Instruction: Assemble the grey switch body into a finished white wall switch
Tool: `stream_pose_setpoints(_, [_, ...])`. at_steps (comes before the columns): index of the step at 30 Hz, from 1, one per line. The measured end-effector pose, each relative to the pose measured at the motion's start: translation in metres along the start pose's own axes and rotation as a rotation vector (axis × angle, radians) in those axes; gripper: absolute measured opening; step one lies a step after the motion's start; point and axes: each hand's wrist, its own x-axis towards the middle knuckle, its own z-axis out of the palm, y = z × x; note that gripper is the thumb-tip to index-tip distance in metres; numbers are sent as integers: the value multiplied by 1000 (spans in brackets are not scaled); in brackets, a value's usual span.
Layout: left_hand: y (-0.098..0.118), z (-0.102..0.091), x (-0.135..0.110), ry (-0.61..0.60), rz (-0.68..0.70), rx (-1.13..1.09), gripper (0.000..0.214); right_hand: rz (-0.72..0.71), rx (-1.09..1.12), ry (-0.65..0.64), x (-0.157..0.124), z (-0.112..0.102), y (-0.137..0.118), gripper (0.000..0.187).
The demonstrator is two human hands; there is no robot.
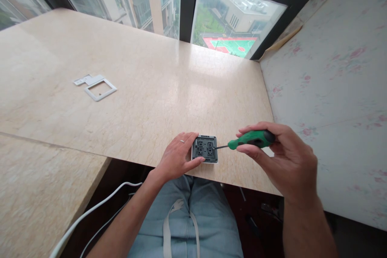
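Observation:
A square wall switch point(204, 150) with a dark grey inner face and a white body lies near the front edge of the stone counter. My left hand point(180, 154), a ring on one finger, grips it from the left, fingers at the back and thumb at the front. In my right hand point(281, 153) is a screwdriver point(252, 139) with a green and black handle, held between thumb and fingers. Its thin shaft points left, and the tip meets the right part of the switch's face. The screw under the tip is too small to make out.
Farther left on the counter point(145, 100) lie a white square frame point(100, 88) and small white cover pieces point(87, 80), with a tiny dark speck inside the frame. A window stands behind, a papered wall point(332, 88) at right. White cables point(99, 203) hang below the edge at left.

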Motion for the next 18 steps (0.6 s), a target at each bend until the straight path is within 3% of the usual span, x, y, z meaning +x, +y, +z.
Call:
stream_pose_setpoints(2, [0, 0, 0, -1, 1, 2, 65, -76, -163, 96, 0, 5, 3, 30])
stream_pose_setpoints(4, [0, -1, 0, 2, 2, 2, 66, -127, -208, 106, 0, 9, 5, 31])
stream_pose_setpoints(9, [0, -1, 0, 1, 8, 3, 67, -65, 85, -54, -3, 9, 4, 25])
stream_pose_setpoints(12, [0, -1, 0, 2, 10, 13, 67, -1, 218, -135, -5, 4, 0, 31])
stream_pose_setpoints(18, [0, -1, 0, -2, 15, 9, 67, -52, 193, -139, -5, 1, -3, 37])
